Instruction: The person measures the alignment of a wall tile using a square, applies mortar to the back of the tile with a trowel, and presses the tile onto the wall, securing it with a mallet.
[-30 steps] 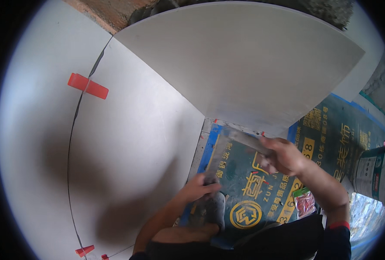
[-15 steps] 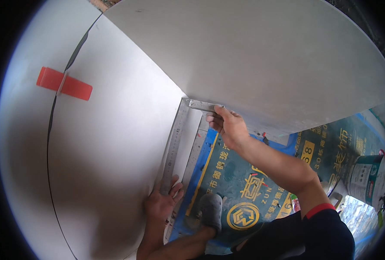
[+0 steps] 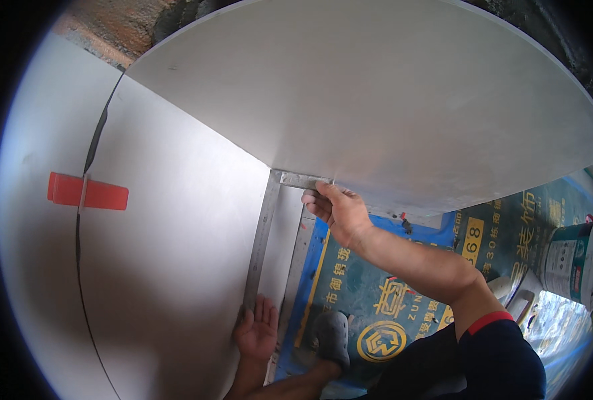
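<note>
A metal square (image 3: 262,227) lies along the bottom edge of the white left wall tile (image 3: 170,253), its short arm against the base of the upright right tile (image 3: 376,87). My right hand (image 3: 336,213) grips that short arm between thumb and fingers at the corner. My left hand (image 3: 256,327) is palm up at the blade's near end, fingers stretched out and thumb beside the metal. A pale strip (image 3: 284,240) shows beside the blade.
A red tile clip (image 3: 106,195) straddles a dark joint on the left. Green printed floor covering (image 3: 403,253) with blue tape lies below. A gray shoe (image 3: 331,337) is near my hands. A bucket (image 3: 566,263) stands at the right, and rough masonry (image 3: 103,37) shows at the upper left.
From over the floor covering, both hands have moved left with the square into the corner along the tile edge. Since half a second ago it appears lower in the view, which has shifted.
</note>
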